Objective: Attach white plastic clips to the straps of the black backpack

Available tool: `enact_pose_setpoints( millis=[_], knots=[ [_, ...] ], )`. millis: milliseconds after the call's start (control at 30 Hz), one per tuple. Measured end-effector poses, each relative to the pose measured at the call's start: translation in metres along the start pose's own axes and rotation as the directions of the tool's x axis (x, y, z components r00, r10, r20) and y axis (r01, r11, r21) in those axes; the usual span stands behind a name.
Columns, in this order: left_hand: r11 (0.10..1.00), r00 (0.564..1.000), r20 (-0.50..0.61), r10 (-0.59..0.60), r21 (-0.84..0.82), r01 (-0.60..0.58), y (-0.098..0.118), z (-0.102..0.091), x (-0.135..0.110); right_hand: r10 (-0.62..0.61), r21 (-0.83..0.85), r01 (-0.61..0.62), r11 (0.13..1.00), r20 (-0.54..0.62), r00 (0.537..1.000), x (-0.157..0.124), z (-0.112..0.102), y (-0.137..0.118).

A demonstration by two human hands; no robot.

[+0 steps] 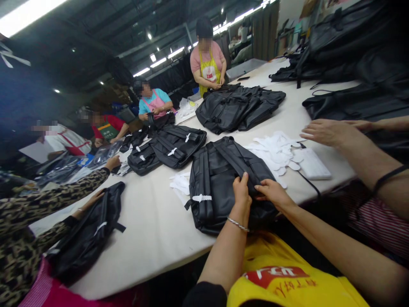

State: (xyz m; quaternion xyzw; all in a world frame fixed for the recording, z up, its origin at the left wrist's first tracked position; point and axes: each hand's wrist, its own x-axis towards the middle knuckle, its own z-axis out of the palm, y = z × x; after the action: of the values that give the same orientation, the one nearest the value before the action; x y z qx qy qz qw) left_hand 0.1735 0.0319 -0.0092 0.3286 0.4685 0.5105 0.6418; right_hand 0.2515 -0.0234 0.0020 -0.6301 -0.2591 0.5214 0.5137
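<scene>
Head view. Main item: one black backpack (pixel 212 200), lying on the tabletop (pixel 143 245) directly beneath the fingers, with its shoulder straps facing up.

Left hand (pixel 240 194): the fingers (pixel 238 181) were curled closed over the straps, holding them; a silver bracelet (pixel 238 224) sat on the wrist. Right hand (pixel 271 192): it lay on the bag just beside the left hand, its fingers close together; whether it was gripping could not be told.

Work in hand at this moment: both hands at the top of the straps. A white band (pixel 202 198) lay across the bag to the left of the fingers.

Beyond the fingers: two more black backpacks (pixel 169 149) with white bands, and a heap of black backpacks (pixel 239 108). To the right: white cut-out pieces (pixel 275 151) and a white pouch (pixel 311 164). Nearer, below the fingers: a yellow apron (pixel 275 273).

Co-workers: one hand (pixel 327 132) far right; a leopard-print sleeve (pixel 54 192) far left, over another black bag (pixel 91 234).
</scene>
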Motion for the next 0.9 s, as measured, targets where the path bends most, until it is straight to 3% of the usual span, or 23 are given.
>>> enact_pose_setpoints(
  millis=[133,200,267,333,367,433,533,667,767,900],
  knots=[
    [0.954,0.981,-0.070,0.182,0.252,-0.159,-0.004,-0.002,0.001,0.010,-0.079,-0.005,0.997,0.072,0.997,0.001,-0.001,0.000],
    [0.951,0.982,-0.054,0.180,0.266,-0.160,-0.002,-0.006,0.004,-0.031,-0.172,0.056,0.984,0.142,0.989,0.001,-0.009,-0.006],
    [0.980,0.996,-0.019,0.090,0.181,-0.085,0.006,-0.013,0.008,-0.189,-0.311,0.206,0.928,0.085,0.978,0.003,-0.025,-0.011],
    [0.996,0.999,0.016,-0.036,0.077,0.035,0.019,-0.022,0.011,-0.376,-0.509,0.273,0.817,-0.110,0.920,0.008,-0.043,-0.009],
    [0.994,0.994,0.037,-0.102,0.041,0.101,0.026,-0.028,0.013,-0.416,-0.593,0.232,0.771,-0.193,0.889,0.011,-0.050,-0.005],
    [0.976,0.973,0.082,-0.216,0.005,0.216,0.041,-0.039,0.014,-0.368,-0.682,0.110,0.723,-0.245,0.897,0.016,-0.059,0.009],
    [0.933,0.930,0.132,-0.343,-0.062,0.353,0.058,-0.054,0.012,-0.281,-0.710,0.067,0.700,-0.187,0.941,0.017,-0.052,0.032],
    [0.872,0.884,0.151,-0.443,-0.156,0.464,0.067,-0.069,-0.001,-0.336,-0.670,0.134,0.731,-0.182,0.924,0.003,-0.030,0.044],
    [0.900,0.907,0.142,-0.397,-0.134,0.415,0.066,-0.080,-0.016,-0.310,-0.600,0.190,0.777,-0.103,0.945,-0.015,-0.018,0.049],
    [0.971,0.961,0.149,-0.234,-0.023,0.239,0.057,-0.093,-0.033,-0.305,-0.517,0.242,0.821,-0.039,0.951,-0.036,-0.010,0.061]
  ],
)
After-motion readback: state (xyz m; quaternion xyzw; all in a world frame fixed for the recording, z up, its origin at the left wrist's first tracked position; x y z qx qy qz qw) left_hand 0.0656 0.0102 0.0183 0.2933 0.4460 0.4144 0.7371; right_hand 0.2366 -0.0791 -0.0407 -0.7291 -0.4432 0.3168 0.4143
